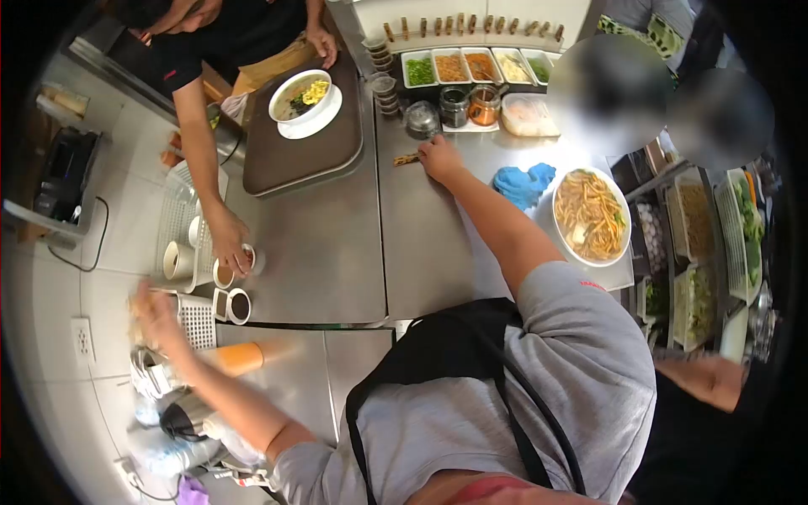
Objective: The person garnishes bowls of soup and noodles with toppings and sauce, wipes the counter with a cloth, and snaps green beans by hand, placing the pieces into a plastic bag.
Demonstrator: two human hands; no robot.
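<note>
My right hand (439, 158) rests on the steel counter, its fingers closed at the end of a small wooden clothespin (406, 159). Just beyond it stand a dark glass jar (422, 119) and further jars. A crumpled blue glove (523, 185) and a white bowl of noodles in broth (591, 217) lie to the right of my forearm. My left hand (158, 318) is stretched far out to the left, smeared by motion, near a white perforated basket (195, 321); its fingers are unclear. An orange cylindrical container (241, 358) stands beside my left forearm.
Across the counter, a co-worker's hand (229, 240) reaches to small sauce cups (239, 306). A brown tray (278, 172) carries a soup bowl (286, 105). Topping containers (450, 69) stand at the back under a row of clothespins (460, 25). Vegetable bins (693, 307) are at right.
</note>
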